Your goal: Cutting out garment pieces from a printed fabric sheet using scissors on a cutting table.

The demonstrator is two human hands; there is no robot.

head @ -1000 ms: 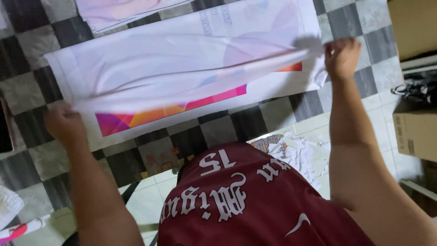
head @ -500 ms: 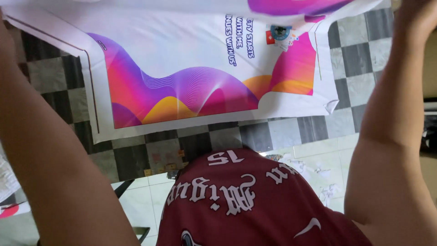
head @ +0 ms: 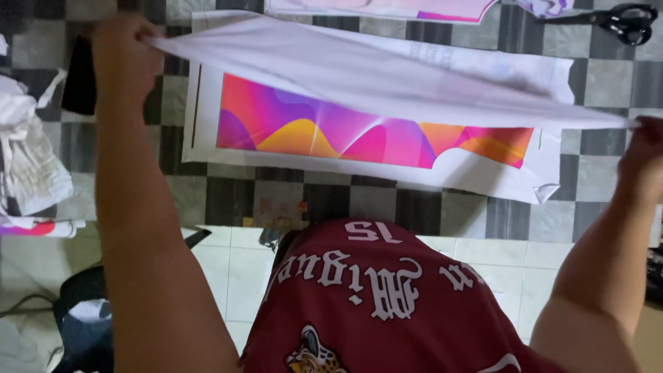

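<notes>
Both hands up, sheet between them. My left hand (head: 124, 59), upper left of frame, has its fingers pinched shut on one corner of the white printed sheet (head: 387, 76); my right hand (head: 642, 148), at the right edge, grips the opposite corner, fingers closed as far as I can tell. The sheet hangs folded over above its lower half, whose pink-orange print (head: 373, 131) lies on the checkered floor (head: 276, 200). To do this well, I judge: keep even tension, corners level, edges matched. Scissors (head: 625, 17) upper right, well apart.
</notes>
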